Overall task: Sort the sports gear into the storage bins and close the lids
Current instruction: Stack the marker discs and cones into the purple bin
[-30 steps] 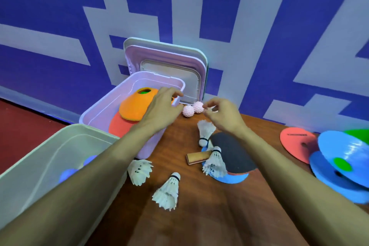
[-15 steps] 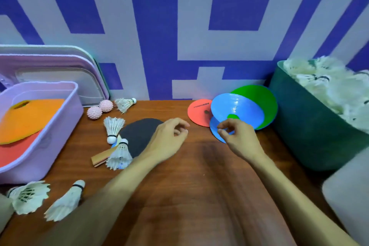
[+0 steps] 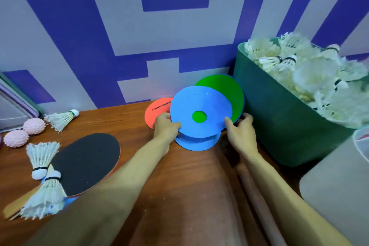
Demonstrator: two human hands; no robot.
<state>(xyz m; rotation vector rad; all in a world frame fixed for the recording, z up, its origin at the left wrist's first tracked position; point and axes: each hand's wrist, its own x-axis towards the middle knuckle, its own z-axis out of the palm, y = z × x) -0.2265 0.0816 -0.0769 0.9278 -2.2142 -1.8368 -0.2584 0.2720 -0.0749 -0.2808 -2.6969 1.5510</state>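
Near the back wall, on the surface (image 3: 189, 185), a blue disc cone (image 3: 211, 104) stands tilted on edge, its left rim gripped by the left hand (image 3: 165, 128) and its right rim by the right hand (image 3: 241, 136), fingers (image 3: 175, 125) of both curled round it. A green cone (image 3: 225, 90) leans just behind, a second blue cone (image 3: 197, 144) lies beneath, a red disc (image 3: 157, 110) flat to the left. A green bin (image 3: 279, 122) heaped with shuttlecocks (image 3: 311, 70) stands just right; a black paddle (image 3: 85, 158), loose shuttlecocks (image 3: 40, 158) and pink spiky balls (image 3: 34, 126) lie well left
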